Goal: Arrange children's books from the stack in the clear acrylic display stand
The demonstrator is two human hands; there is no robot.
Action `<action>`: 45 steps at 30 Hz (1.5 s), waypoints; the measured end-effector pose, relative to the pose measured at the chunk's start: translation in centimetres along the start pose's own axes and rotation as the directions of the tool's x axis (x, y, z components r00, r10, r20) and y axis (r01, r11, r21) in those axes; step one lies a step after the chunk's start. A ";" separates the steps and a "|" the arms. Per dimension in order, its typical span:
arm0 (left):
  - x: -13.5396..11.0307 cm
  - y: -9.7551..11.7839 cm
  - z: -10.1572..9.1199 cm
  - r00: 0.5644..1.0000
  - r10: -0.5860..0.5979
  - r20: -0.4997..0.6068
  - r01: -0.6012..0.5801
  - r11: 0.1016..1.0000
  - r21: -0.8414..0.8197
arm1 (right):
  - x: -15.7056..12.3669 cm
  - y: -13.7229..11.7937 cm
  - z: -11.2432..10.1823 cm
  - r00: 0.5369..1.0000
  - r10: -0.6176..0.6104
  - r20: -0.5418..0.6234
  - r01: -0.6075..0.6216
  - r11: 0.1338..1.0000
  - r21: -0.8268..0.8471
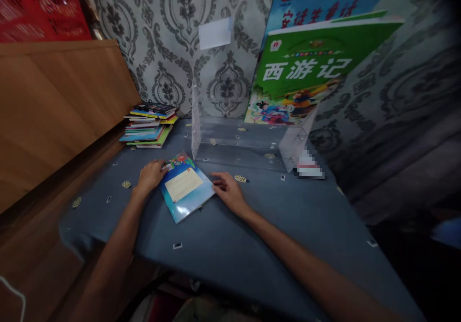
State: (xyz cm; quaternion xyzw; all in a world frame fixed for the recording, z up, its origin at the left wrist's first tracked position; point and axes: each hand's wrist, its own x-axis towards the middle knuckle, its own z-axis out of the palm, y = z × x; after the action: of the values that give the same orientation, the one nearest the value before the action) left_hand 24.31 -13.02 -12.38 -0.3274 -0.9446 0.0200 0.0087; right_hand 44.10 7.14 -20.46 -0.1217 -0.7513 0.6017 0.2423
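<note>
A thin blue book (198, 201) lies on the cloth-covered table, with a cream text panel on its cover and a colourful picture strip at its far end. The fingers of my left hand (152, 174) are closed on its left edge, near that strip; the thumb is not clearly visible. On the opposite side, my right hand (230, 193) touches the book's right corner with its fingertips. Its fingers are slightly bent and apart, the index reaching out beyond the edge.
Behind the book stands a clear plastic rack (237, 151). A pile of books (147, 130) sits at the back left beside a wooden panel (61, 105). A green book (306, 48) stands upright at the rack's right, before a blue one (324, 0). Grey patterned tablecloth (288, 216) covers the table.
</note>
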 end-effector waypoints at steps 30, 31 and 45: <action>-3.4 11.4 1.6 0.898 0.433 -0.079 -0.430 0.901 0.053 | -0.8 0.5 -10.3 0.967 -0.226 -0.115 0.086 0.717 -0.692; -3.4 11.3 1.8 0.897 0.433 -0.087 -0.430 0.902 0.046 | -0.9 0.4 -10.2 0.968 -0.223 -0.113 0.082 0.709 -0.700; -3.1 10.8 2.0 0.891 0.430 -0.147 -0.446 0.889 -0.103 | -1.9 -1.5 -9.4 0.992 -0.101 -0.080 -0.025 0.458 -0.889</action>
State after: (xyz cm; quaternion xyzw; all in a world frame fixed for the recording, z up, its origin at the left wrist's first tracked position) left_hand 33.32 -6.54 -14.85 -0.5327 -0.8431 -0.0617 0.0388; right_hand 50.69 13.75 -17.92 -0.2492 -0.9409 0.1087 0.2021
